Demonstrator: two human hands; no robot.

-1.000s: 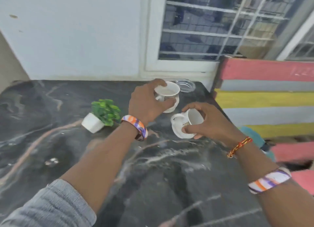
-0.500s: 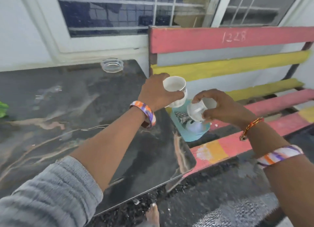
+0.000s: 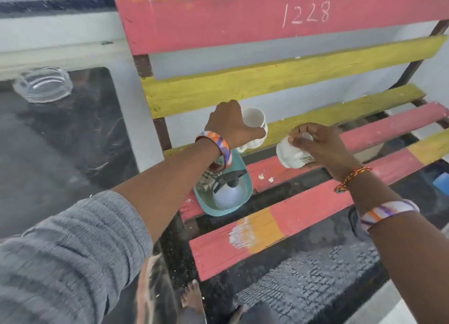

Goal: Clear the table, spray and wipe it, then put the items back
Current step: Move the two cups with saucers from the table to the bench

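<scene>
Left hand (image 3: 230,127) grips a white cup (image 3: 254,122) from the side, fingers wrapped round its wall, mouth tilted toward the camera. The cup is held above the back edge of the bench (image 3: 315,197) seat, in front of the yellow slat; whether its base touches the slat cannot be told. Right hand (image 3: 318,146) holds a second white cup (image 3: 290,153) from above, fingertips curled over its rim; this cup leans to the left, and its lower end meets or nearly meets a pink seat slat. The two cups are near each other, not touching.

Below the left wrist, a teal tub (image 3: 218,208) sits on the seat slats and contains a spray bottle (image 3: 229,190) with a black trigger head and a patterned cloth (image 3: 209,178).

At left, the dark marbled table (image 3: 60,141) carries a clear glass ashtray (image 3: 43,84) near its far edge. The number 1228 is chalked on the top pink backrest slat.
</scene>
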